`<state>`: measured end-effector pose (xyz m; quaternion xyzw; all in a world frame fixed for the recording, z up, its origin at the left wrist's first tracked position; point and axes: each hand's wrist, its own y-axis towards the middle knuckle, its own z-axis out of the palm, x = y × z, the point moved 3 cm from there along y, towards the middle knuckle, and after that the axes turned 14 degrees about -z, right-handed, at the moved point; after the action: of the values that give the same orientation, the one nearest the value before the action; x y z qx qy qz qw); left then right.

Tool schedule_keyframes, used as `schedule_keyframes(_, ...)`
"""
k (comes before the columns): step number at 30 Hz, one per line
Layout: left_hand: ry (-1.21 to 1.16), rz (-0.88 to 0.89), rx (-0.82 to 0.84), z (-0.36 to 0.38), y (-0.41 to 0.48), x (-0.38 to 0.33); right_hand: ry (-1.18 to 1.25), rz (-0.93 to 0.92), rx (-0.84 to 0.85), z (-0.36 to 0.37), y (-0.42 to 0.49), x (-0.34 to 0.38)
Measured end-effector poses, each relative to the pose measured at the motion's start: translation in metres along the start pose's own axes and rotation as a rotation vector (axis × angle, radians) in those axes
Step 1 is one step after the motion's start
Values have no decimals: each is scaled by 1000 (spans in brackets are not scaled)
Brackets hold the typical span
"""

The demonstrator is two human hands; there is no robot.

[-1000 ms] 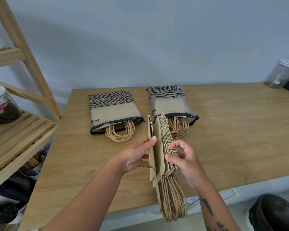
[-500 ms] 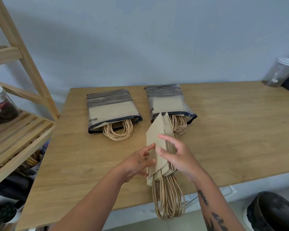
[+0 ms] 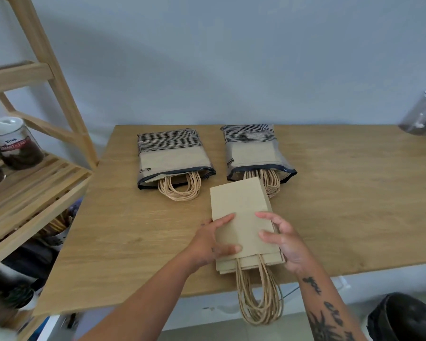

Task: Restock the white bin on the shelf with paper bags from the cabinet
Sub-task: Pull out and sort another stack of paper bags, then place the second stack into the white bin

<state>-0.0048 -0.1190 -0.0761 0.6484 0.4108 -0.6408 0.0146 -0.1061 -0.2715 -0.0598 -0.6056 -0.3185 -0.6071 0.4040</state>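
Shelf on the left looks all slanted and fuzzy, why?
Head view: the wide lens bends the edges, so the shelf leans; head view: its bottom corner is blurred, while the paper bag stack held by the left hand and right hand is sharp; head view: a shadow lies on the wall.

Tan paper bags [image 3: 241, 212], 2 black-striped packs [image 3: 171, 157], light wooden table [image 3: 354, 193].
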Motion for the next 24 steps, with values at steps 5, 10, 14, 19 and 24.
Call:
schedule_keyframes(5, -228, 32, 207, 4, -11, -14, 397, -44, -8, -3, -3, -9)
schedule_keyframes(10, -311, 116, 111, -4, -30, -39, 359, -157, 18, 4, 2, 19)
schedule_keyframes(14, -323, 204, -68, -34, -55, -63, 130, -322, 220, 32, 14, 66)
schedule_keyframes(19, -297, 264, -284, -106, -98, -92, 9, -417, 574, 103, 48, 125)
schedule_keyframes(24, -261, 334, -467, -188, -140, -123, 70, -545, 654, 190, 82, 184)
